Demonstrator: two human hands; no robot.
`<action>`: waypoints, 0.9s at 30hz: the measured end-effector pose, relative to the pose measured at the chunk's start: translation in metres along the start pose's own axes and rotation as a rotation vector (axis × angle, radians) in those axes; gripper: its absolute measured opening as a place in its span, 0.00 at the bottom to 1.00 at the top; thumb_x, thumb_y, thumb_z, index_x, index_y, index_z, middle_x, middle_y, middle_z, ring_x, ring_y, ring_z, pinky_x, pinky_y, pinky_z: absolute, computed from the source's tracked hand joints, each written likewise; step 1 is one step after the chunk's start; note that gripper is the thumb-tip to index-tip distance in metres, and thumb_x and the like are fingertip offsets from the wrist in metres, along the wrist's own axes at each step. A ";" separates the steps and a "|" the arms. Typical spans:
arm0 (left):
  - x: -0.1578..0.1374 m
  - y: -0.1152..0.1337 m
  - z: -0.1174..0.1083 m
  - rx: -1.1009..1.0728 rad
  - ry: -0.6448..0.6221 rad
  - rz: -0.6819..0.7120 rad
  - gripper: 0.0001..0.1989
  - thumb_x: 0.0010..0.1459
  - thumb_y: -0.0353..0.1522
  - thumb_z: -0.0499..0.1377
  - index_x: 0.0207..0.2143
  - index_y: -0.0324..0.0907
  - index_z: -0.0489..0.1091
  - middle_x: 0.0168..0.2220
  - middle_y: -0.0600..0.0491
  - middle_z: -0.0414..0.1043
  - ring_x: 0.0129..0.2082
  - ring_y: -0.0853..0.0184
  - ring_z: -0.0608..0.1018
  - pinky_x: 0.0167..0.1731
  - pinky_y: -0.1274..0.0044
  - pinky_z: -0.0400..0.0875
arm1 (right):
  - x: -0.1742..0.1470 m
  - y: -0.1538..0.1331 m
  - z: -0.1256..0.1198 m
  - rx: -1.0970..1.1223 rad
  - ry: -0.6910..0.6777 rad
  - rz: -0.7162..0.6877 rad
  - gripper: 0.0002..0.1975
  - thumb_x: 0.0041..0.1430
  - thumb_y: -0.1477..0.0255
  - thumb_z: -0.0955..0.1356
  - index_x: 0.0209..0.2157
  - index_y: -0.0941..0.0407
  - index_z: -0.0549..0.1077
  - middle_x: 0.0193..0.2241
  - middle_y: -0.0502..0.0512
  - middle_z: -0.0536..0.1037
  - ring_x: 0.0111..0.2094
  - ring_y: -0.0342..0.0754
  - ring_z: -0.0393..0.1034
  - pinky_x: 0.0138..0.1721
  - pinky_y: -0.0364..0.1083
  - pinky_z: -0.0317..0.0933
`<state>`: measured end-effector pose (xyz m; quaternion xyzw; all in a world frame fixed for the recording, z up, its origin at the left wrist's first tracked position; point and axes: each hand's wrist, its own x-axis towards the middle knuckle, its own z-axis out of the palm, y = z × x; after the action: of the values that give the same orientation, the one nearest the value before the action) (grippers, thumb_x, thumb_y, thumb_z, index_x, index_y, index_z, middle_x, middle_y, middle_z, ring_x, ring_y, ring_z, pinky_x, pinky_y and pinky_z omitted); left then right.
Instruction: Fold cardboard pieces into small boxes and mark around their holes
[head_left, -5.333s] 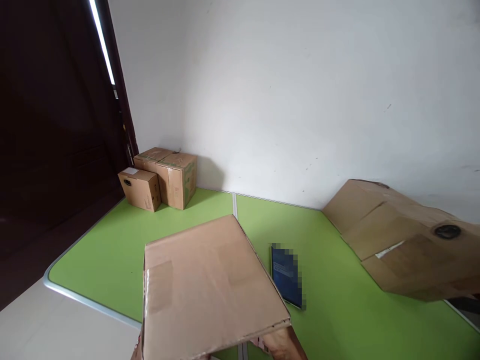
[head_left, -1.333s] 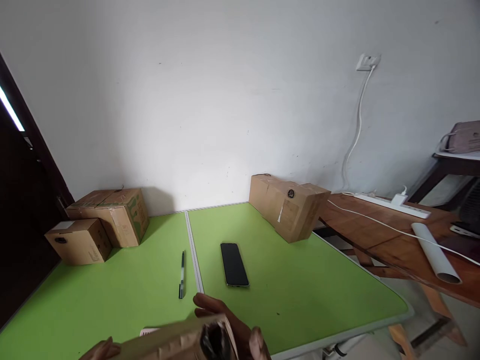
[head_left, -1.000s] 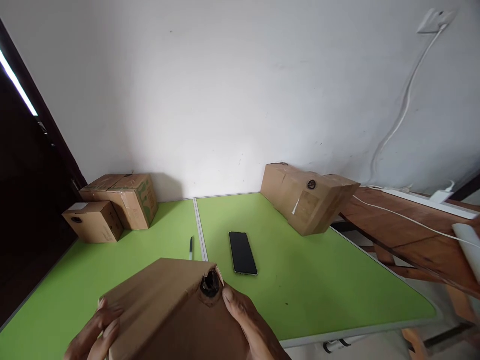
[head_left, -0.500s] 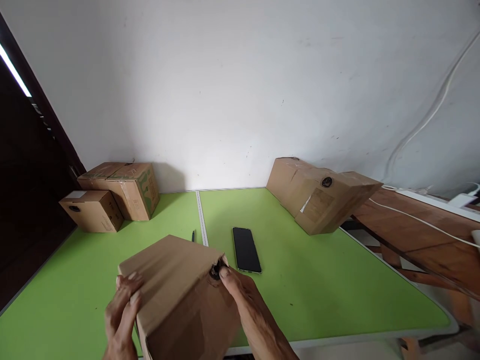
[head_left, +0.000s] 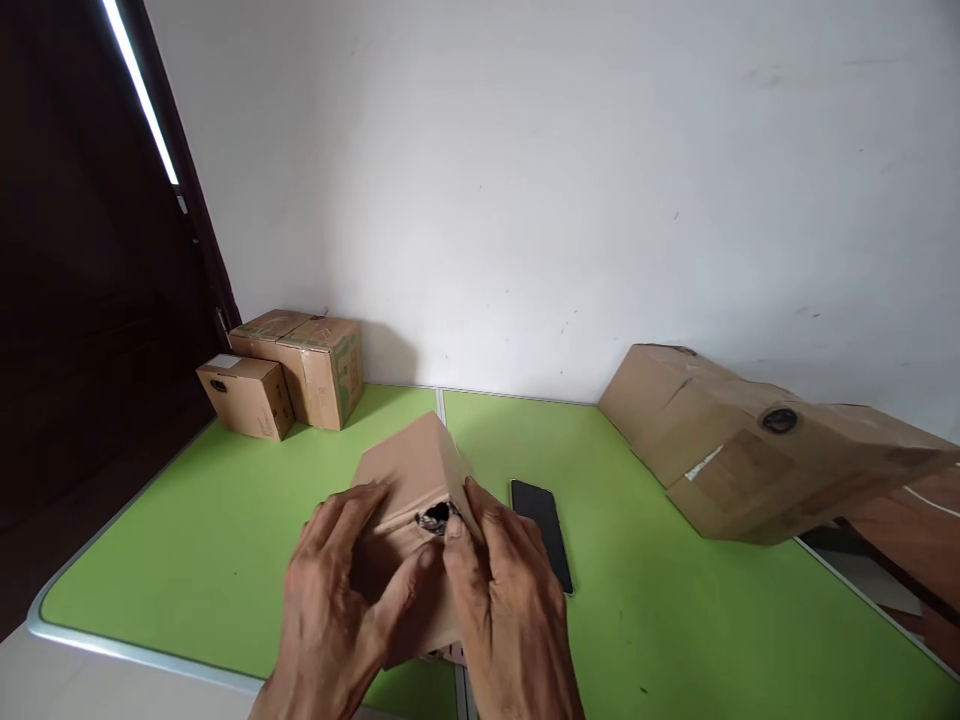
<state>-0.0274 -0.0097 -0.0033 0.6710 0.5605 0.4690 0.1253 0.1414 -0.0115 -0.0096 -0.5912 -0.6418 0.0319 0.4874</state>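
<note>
Cardboard box [head_left: 416, 470] between left hand [head_left: 337, 590] and right hand [head_left: 502, 600], both clasping its near end

A green table [head_left: 225, 520] meets a white wall [head_left: 570, 180] beside a dark door [head_left: 82, 300].

Two bare hands, left hand [head_left: 337, 590] and right hand [head_left: 510, 600], no sleeves, rings or gloves.
</note>
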 end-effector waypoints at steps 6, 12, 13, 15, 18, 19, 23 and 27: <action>0.001 0.004 0.016 0.041 0.077 -0.087 0.13 0.65 0.44 0.62 0.44 0.50 0.81 0.42 0.51 0.83 0.38 0.58 0.84 0.36 0.69 0.77 | -0.015 -0.006 0.025 -0.125 0.022 -0.145 0.24 0.81 0.60 0.57 0.58 0.61 0.75 0.49 0.69 0.84 0.49 0.63 0.78 0.51 0.63 0.77; 0.006 -0.006 0.019 0.056 0.123 -0.074 0.11 0.64 0.38 0.59 0.40 0.47 0.80 0.39 0.52 0.82 0.34 0.62 0.84 0.35 0.73 0.76 | -0.020 -0.009 0.040 -0.113 -0.029 -0.127 0.22 0.81 0.65 0.57 0.58 0.63 0.75 0.50 0.70 0.84 0.50 0.62 0.79 0.52 0.61 0.77; 0.007 -0.008 0.019 0.056 0.123 -0.060 0.11 0.65 0.38 0.59 0.40 0.46 0.80 0.40 0.52 0.82 0.34 0.62 0.84 0.35 0.73 0.76 | -0.018 -0.011 0.039 -0.106 -0.045 -0.118 0.22 0.81 0.66 0.57 0.58 0.63 0.75 0.51 0.70 0.83 0.51 0.62 0.79 0.53 0.60 0.77; 0.008 -0.010 0.017 0.058 0.096 -0.027 0.12 0.68 0.39 0.58 0.42 0.45 0.80 0.41 0.51 0.82 0.36 0.63 0.84 0.35 0.74 0.76 | -0.013 -0.013 0.036 -0.092 -0.076 -0.097 0.21 0.80 0.67 0.58 0.58 0.62 0.76 0.51 0.69 0.84 0.51 0.61 0.79 0.53 0.59 0.76; 0.001 -0.016 0.013 0.123 0.013 0.117 0.18 0.71 0.43 0.58 0.56 0.45 0.77 0.49 0.47 0.82 0.44 0.59 0.84 0.42 0.70 0.77 | -0.003 -0.012 0.027 -0.109 -0.097 -0.055 0.21 0.81 0.66 0.59 0.57 0.62 0.77 0.50 0.67 0.84 0.52 0.61 0.79 0.55 0.58 0.76; -0.004 -0.019 0.012 0.184 -0.016 0.186 0.24 0.70 0.46 0.59 0.63 0.45 0.72 0.52 0.45 0.81 0.48 0.55 0.83 0.47 0.66 0.77 | 0.000 -0.010 0.024 -0.118 -0.108 -0.038 0.20 0.81 0.66 0.59 0.55 0.61 0.78 0.50 0.67 0.84 0.52 0.61 0.79 0.56 0.58 0.75; -0.028 -0.033 0.011 0.500 -0.101 0.320 0.62 0.56 0.53 0.70 0.80 0.40 0.40 0.68 0.30 0.64 0.66 0.34 0.69 0.64 0.43 0.63 | 0.010 -0.007 0.016 -0.132 -0.182 0.013 0.18 0.80 0.67 0.60 0.51 0.59 0.79 0.50 0.64 0.85 0.53 0.60 0.79 0.58 0.57 0.74; -0.040 -0.043 0.015 0.599 -0.068 0.295 0.66 0.55 0.44 0.71 0.81 0.39 0.32 0.72 0.24 0.53 0.69 0.27 0.62 0.64 0.39 0.59 | 0.011 -0.012 0.019 -0.139 -0.192 0.035 0.16 0.79 0.68 0.62 0.52 0.60 0.78 0.50 0.65 0.84 0.52 0.61 0.78 0.58 0.59 0.73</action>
<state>-0.0408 -0.0244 -0.0608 0.7673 0.5657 0.2737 -0.1280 0.1220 0.0035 -0.0061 -0.6289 -0.6758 0.0521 0.3809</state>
